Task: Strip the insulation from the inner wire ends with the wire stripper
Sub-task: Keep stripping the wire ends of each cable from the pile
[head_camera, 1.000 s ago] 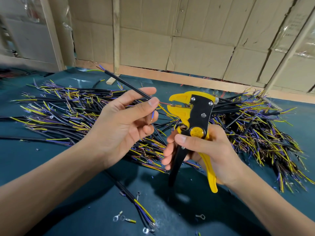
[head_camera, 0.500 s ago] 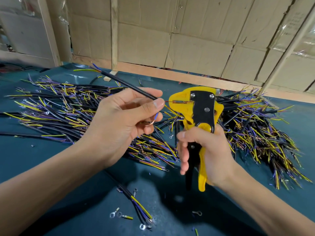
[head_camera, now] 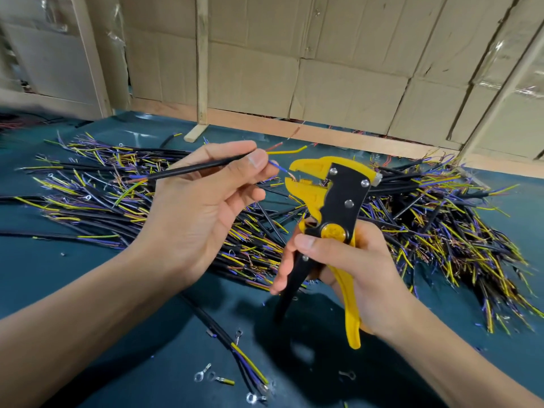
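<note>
My left hand (head_camera: 203, 207) pinches a black sheathed cable (head_camera: 188, 171) between thumb and forefinger. Three inner wires fan out past the fingertips: a yellow one (head_camera: 287, 151), a red one pointing up and away, and a blue one (head_camera: 278, 166) with bare copper at its tip. That blue wire's end lies at the open yellow jaws of the wire stripper (head_camera: 329, 201), which my right hand (head_camera: 338, 260) grips upright by its black and yellow handles. The handles are spread apart.
A wide heap of cut black cables (head_camera: 97, 195) with yellow, blue and copper ends covers the dark teal table (head_camera: 44, 275) behind both hands. One finished cable with ring terminals (head_camera: 244, 366) and loose ring terminals (head_camera: 201, 376) lie near the front. Cardboard walls stand behind.
The stripper's handles have opened and its jaws have parted. The red wire has left the jaws and now points up; the blue wire's end is at the jaws instead.
</note>
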